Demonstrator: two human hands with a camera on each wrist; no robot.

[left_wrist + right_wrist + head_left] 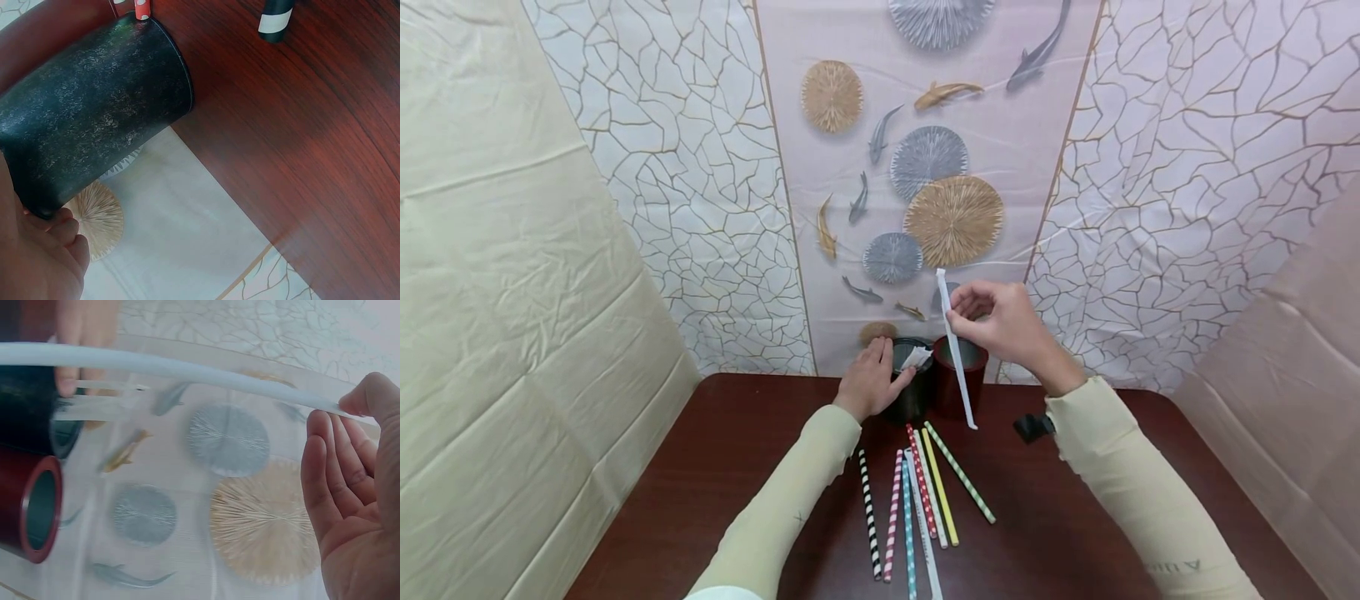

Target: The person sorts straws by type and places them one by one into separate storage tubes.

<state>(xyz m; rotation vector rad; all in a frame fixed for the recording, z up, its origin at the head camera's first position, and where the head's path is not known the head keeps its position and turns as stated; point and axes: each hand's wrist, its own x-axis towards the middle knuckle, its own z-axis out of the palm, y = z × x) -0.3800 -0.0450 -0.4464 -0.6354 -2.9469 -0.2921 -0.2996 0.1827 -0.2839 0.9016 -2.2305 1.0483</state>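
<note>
My right hand [1003, 321] pinches a white paper-wrapped straw [958, 358] between thumb and fingertips. That straw slants down in front of a dark red cup [973, 379]; in the right wrist view the straw [162, 367] crosses above both cups' mouths. At the rim of a black cup [908, 404], my left hand [872, 379] holds on with thumb and fingers. White wrapped straws [94, 407] stick out of the black cup's mouth. In the left wrist view, the fingers [65, 234] curl at the black cup's rim, its mottled side [106, 106] facing the camera.
Several loose paper straws lie on the dark wood table [700, 500]: black striped [869, 517], pink striped [892, 517], yellow [942, 487] and green striped [961, 473] among them. A small black object [1032, 428] shows beside the right sleeve. A patterned cloth [880, 167] hangs behind.
</note>
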